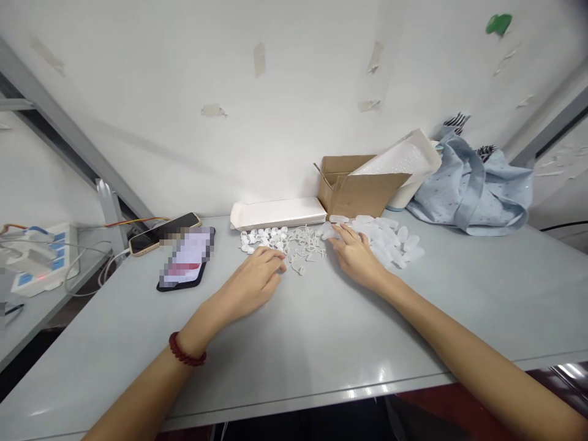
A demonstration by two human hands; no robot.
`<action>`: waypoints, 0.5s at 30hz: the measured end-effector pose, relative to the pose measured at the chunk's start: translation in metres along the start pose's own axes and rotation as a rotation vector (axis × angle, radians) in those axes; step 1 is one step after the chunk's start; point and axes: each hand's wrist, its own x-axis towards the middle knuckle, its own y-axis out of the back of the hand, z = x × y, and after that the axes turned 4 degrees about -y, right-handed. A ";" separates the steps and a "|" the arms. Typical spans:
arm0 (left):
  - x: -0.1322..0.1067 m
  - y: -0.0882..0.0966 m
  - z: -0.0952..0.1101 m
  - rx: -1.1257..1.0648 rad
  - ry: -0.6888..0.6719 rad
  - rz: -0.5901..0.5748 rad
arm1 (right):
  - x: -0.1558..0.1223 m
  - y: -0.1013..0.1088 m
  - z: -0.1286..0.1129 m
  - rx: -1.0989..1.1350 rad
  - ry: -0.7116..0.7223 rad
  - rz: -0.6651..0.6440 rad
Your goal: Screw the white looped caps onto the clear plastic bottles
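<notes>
My left hand (pixel 257 278) rests low over the grey table, palm down with fingers loosely bent and slightly apart. Nothing shows in it. Just beyond its fingers lies a cluster of small white plastic pieces (pixel 264 237), and beside them a tangle of thin whitish loops (pixel 307 242). My right hand (pixel 356 254) is stretched out with fingers apart at the left edge of a pile of translucent, flat, oblong plastic pieces (pixel 390 242). Its fingertips reach the nearest pieces; whether they touch one is hard to see.
Behind the pieces lie a stack of white padded envelopes (pixel 280 212) and an open cardboard box (pixel 367 195). A light blue cloth bag (pixel 478 184) sits at right. Two phones, one dark-screened (pixel 168 231) and one lit (pixel 186 257), lie left, near a power strip (pixel 46 260).
</notes>
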 end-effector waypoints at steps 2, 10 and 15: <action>0.001 -0.002 -0.001 0.027 -0.016 -0.002 | 0.000 -0.001 -0.001 0.017 0.007 0.005; 0.005 -0.004 0.006 0.006 0.010 -0.010 | 0.000 -0.004 0.002 0.183 0.076 0.295; 0.006 -0.005 0.006 -0.056 0.042 0.066 | 0.000 0.001 0.001 0.295 0.165 0.465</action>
